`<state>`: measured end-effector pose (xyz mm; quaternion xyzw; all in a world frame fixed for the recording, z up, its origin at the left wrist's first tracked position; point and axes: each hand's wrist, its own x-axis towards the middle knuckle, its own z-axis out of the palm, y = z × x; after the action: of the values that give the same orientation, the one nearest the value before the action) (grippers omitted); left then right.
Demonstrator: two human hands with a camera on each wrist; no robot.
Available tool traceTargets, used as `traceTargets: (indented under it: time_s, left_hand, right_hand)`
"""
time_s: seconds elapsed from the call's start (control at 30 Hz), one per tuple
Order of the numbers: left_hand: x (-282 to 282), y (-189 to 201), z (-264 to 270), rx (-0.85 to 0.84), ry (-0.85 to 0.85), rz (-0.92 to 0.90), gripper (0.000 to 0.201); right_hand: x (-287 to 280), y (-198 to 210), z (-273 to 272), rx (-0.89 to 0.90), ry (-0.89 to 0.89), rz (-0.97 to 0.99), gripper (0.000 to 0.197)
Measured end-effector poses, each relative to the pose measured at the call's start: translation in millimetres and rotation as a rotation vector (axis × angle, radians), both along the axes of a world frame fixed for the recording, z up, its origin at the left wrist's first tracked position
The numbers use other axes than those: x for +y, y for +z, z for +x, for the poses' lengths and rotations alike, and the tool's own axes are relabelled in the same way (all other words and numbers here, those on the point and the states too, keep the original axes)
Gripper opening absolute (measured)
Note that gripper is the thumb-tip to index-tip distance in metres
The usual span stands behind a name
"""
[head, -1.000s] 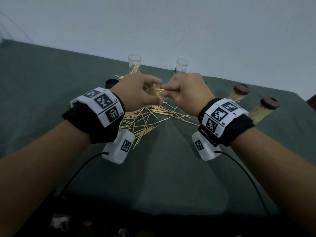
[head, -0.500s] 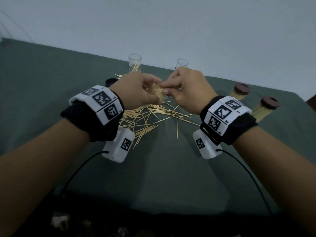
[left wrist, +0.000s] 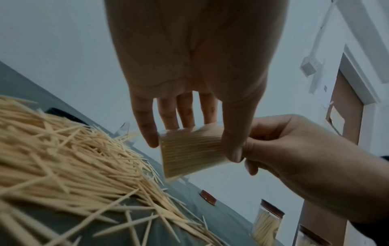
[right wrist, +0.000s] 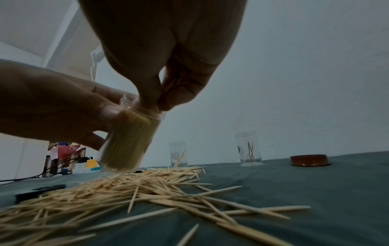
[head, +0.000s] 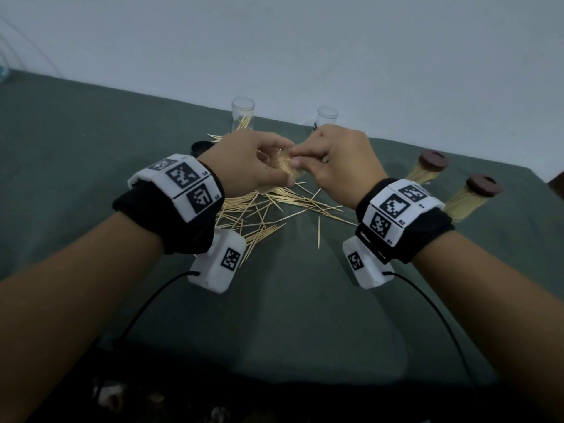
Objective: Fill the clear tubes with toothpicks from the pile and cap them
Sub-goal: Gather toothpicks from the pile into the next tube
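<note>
My left hand [head: 268, 166] grips a clear tube [left wrist: 189, 149] packed with toothpicks and holds it tilted just above the toothpick pile [head: 268, 209]. The thumb lies on one side of the tube and the fingers on the other. My right hand [head: 297, 157] meets the tube's open mouth, thumb and forefinger pinching a few toothpicks [right wrist: 172, 84] there. In the right wrist view the tube [right wrist: 128, 141] hangs over the pile [right wrist: 147, 188]. Two more clear tubes [head: 242, 117] [head: 326, 117] stand upright at the back, each holding only a few toothpicks.
Two filled tubes with brown caps [head: 427, 169] [head: 476, 196] lie at the right. A loose brown cap [right wrist: 309, 160] sits on the green cloth, and a black cap [head: 200, 147] lies left of the pile. One stray toothpick [head: 319, 232] lies nearer me. A wall rises behind the table.
Both hands have risen slightly with the tube. My right hand moved from beside the tube up to its mouth. A single toothpick has dropped onto the cloth in front of the pile.
</note>
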<state>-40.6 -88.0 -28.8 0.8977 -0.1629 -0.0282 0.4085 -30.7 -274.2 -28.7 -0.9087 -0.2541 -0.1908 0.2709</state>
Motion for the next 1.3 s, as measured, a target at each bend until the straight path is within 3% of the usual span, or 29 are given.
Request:
traceTargets:
  time_s: [0.3, 0.37, 0.47, 0.53, 0.73, 0.8, 0.93, 1.03, 1.2, 1.3]
  left_hand:
    - [3, -4, 2, 0.030, 0.040, -0.018, 0.058]
    - [1, -3, 0, 0.029, 0.026, -0.009, 0.053]
    - [-2, -3, -1, 0.023, 0.018, 0.009, 0.051]
    - [-3, -4, -1, 0.033, 0.023, 0.008, 0.056]
    - [0, -7, 1, 0.048, 0.028, 0.012, 0.060]
    - [-2, -8, 0, 0.055, 0.007, -0.020, 0.056]
    - [-4, -8, 0, 0.066, -0.011, -0.074, 0.059]
    - [-2, -8, 1, 0.075, -0.030, -0.139, 0.055]
    - [1, -9, 3, 0.083, 0.026, -0.242, 0.043]
    - [5, -9, 5, 0.102, 0.067, -0.292, 0.050]
  right_hand:
    - [-1, 2, -2, 0.077, 0.027, -0.281, 0.036]
    - [0, 5, -2, 0.004, 0.022, -0.226, 0.026]
    - [-1, 6, -4, 0.052, -0.024, -0.042, 0.014]
    - [-1, 6, -5, 0.074, -0.041, -0.029, 0.011]
    - [-1, 12, -7, 0.127, 0.022, -0.341, 0.030]
    - [-2, 11, -6, 0.090, 0.022, -0.277, 0.028]
    - [-1, 7, -4, 0.073, -0.054, 0.038, 0.015]
    - [-2, 5, -3, 0.034, -0.072, 0.106, 0.008]
    - [2, -4, -12, -0.089, 0.022, 0.010, 0.039]
    - [5, -4, -14, -0.022, 0.005, -0.118, 0.053]
